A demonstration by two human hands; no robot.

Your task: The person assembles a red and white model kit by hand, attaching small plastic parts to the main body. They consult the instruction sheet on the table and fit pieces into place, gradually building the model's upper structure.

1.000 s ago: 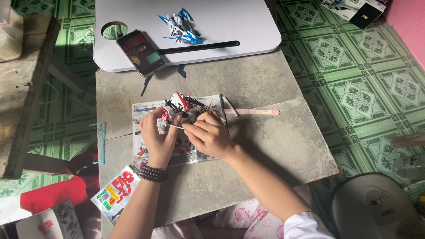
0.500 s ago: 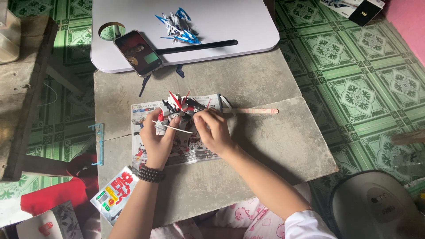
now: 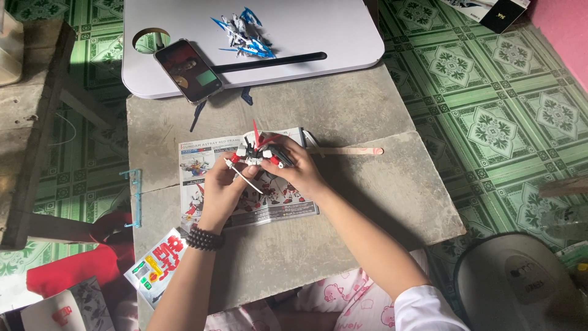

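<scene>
The small model robot (image 3: 260, 153) is white, red and dark grey, with a thin red blade standing up from its top and red bits at its sides; it sits above the printed instruction sheet (image 3: 245, 178) in the middle of the grey stone table (image 3: 367, 202), held between both hands; the left hand (image 3: 220, 187) is closed on its left side, with a thin white rod (image 3: 245, 178) slanting down from those fingers over the sheet; the right hand (image 3: 294, 168) is curled round the model's right side, its fingers covering that part, so finer detail is hard to tell; a dark beaded bracelet (image 3: 205, 238) circles the left wrist; beyond the sheet a white lap tray (image 3: 343, 37) carries a phone (image 3: 187, 70), a black pen (image 3: 272, 61) and a blue and white model (image 3: 242, 30); a wooden stick (image 3: 352, 151) lies just right of the right hand.
</scene>
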